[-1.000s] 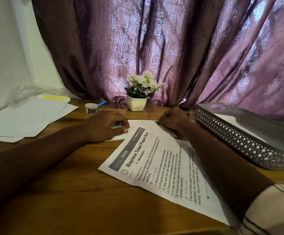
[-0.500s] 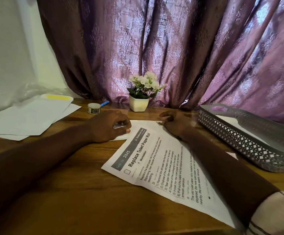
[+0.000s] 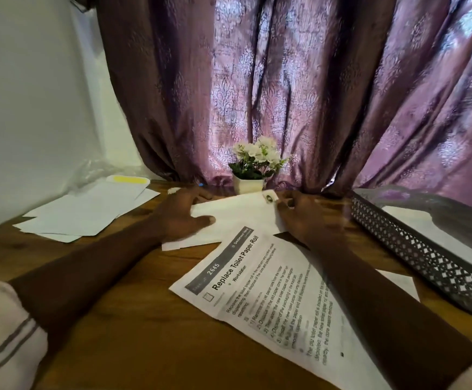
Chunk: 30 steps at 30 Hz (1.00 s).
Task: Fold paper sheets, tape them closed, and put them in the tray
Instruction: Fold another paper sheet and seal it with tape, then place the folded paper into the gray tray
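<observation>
At least one white sheet already lies in the grey lattice tray (image 3: pixel 415 257) at 3 o'clock, so part of the job looks done. A stack of blank sheets (image 3: pixel 88 212) at 10 o'clock suggests more folding ahead. The current folded sheet (image 3: pixel 237 218) lies on the table (image 3: pixel 133 319) toward 12 o'clock, overlapping the top of a printed sheet (image 3: pixel 271 291). Its long axis seems to run from 8 to 2 o'clock, far corner pointing at 2. The left hand (image 3: pixel 184 218) rests flat on it, fingers spread. The right hand (image 3: pixel 299 218) meets that far corner beside a small dark-patterned bit of tape (image 3: pixel 269 197); its fingers look bent, but blur hides whether they pinch or press. Taping seems underway; traying remains.
</observation>
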Each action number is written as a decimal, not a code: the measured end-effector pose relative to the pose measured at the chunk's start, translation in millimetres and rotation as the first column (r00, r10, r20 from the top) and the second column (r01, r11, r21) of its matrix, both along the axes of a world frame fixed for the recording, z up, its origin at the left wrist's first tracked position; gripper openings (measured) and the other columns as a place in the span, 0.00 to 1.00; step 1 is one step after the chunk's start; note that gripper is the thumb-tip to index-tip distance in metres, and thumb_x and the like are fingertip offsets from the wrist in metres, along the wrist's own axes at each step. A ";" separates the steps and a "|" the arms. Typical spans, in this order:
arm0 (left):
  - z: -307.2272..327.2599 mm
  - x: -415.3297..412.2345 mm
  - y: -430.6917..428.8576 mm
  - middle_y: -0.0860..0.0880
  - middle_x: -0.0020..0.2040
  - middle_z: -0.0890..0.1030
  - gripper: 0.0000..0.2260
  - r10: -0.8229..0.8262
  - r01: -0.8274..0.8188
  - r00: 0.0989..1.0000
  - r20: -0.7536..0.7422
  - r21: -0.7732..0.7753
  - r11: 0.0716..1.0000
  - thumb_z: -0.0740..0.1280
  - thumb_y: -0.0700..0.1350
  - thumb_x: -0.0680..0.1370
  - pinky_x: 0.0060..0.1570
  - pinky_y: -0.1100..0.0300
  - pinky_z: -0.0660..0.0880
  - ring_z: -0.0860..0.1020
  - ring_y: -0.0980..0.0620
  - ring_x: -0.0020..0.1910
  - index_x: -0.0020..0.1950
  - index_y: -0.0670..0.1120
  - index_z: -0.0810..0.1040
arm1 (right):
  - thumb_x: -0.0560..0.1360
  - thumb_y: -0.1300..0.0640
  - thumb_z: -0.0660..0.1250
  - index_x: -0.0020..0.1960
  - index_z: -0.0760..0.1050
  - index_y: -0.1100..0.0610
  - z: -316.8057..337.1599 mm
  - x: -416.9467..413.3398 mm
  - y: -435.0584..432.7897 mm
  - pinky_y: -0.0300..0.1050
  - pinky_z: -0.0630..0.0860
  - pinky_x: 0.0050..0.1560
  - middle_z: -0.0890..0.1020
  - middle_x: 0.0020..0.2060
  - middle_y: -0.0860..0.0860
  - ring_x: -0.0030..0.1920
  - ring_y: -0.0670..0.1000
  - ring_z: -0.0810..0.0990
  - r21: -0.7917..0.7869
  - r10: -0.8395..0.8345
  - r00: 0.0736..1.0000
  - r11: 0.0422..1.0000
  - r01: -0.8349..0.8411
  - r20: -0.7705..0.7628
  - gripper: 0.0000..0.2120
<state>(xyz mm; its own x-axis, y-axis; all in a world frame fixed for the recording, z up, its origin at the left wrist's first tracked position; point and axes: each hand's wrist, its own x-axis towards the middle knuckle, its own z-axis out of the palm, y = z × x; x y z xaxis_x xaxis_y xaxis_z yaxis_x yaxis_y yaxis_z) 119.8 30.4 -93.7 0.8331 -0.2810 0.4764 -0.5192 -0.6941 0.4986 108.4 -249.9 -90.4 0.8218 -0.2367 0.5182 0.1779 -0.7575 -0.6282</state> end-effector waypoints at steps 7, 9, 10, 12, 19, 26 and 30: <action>35.0 -5.6 -11.6 0.45 0.54 0.80 0.11 0.236 -0.204 0.760 0.605 -0.122 0.971 0.69 0.50 0.74 0.57 0.44 0.74 0.79 0.41 0.54 0.55 0.48 0.81 | 0.79 0.59 0.71 0.57 0.82 0.62 13.4 1.0 8.1 0.33 0.78 0.40 0.87 0.49 0.55 0.43 0.47 0.84 0.497 0.192 0.965 0.829 -0.257 0.178 0.09; 44.9 -24.8 -35.2 0.47 0.58 0.79 0.10 0.256 -0.168 0.652 0.714 -0.192 0.967 0.68 0.50 0.78 0.60 0.43 0.72 0.78 0.44 0.59 0.58 0.50 0.81 | 0.79 0.61 0.71 0.55 0.82 0.61 16.5 5.4 9.6 0.42 0.82 0.46 0.87 0.49 0.56 0.47 0.53 0.86 0.545 0.149 0.961 0.798 -0.257 0.235 0.06; 47.9 -39.3 -51.1 0.48 0.59 0.78 0.10 0.201 -0.060 0.686 0.699 -0.222 0.973 0.68 0.50 0.80 0.61 0.44 0.72 0.77 0.46 0.61 0.59 0.50 0.81 | 0.79 0.60 0.71 0.55 0.82 0.61 17.7 4.9 10.2 0.47 0.83 0.49 0.87 0.50 0.56 0.49 0.54 0.87 0.551 0.129 0.963 0.798 -0.243 0.239 0.07; 44.2 -69.4 -83.9 0.50 0.58 0.78 0.11 -0.057 0.196 0.795 0.604 -0.166 0.966 0.68 0.53 0.79 0.62 0.47 0.72 0.76 0.51 0.61 0.58 0.49 0.80 | 0.79 0.57 0.72 0.56 0.82 0.60 20.5 2.9 8.3 0.54 0.84 0.52 0.88 0.50 0.56 0.49 0.55 0.87 0.557 0.098 0.965 0.801 -0.221 0.242 0.09; 4.0 -97.2 -122.8 0.58 0.70 0.75 0.26 -0.528 0.464 0.849 0.029 0.440 0.769 0.61 0.70 0.77 0.71 0.52 0.68 0.71 0.57 0.69 0.68 0.57 0.76 | 0.77 0.62 0.73 0.56 0.80 0.64 52.4 -29.0 -11.9 0.26 0.76 0.34 0.85 0.49 0.56 0.38 0.43 0.81 0.543 -0.167 0.933 0.839 -0.035 0.318 0.10; -2.0 -84.8 -116.3 0.62 0.69 0.74 0.31 -0.530 0.472 0.848 0.014 0.436 0.766 0.56 0.76 0.74 0.71 0.53 0.68 0.70 0.58 0.69 0.68 0.60 0.75 | 0.73 0.65 0.71 0.61 0.76 0.51 82.2 -110.1 -77.7 0.52 0.84 0.53 0.85 0.50 0.55 0.48 0.57 0.85 0.638 -0.414 0.834 0.763 0.100 0.364 0.19; -1.5 -84.4 -117.4 0.62 0.69 0.73 0.30 -0.520 0.465 0.854 -0.001 0.446 0.765 0.55 0.76 0.74 0.69 0.56 0.68 0.70 0.59 0.69 0.68 0.61 0.74 | 0.77 0.69 0.62 0.56 0.82 0.58 93.9 -165.6 -122.8 0.29 0.78 0.41 0.84 0.50 0.55 0.43 0.50 0.82 0.648 -0.558 0.751 0.724 0.234 0.352 0.14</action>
<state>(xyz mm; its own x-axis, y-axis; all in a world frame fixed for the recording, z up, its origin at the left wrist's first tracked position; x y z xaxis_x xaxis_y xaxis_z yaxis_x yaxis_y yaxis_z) 35.4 -87.0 -95.2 0.4710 -0.8292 0.3008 -0.8819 -0.4511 0.1374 -57.1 -372.7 3.5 0.2422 -0.8399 0.4858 0.3438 -0.3939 -0.8524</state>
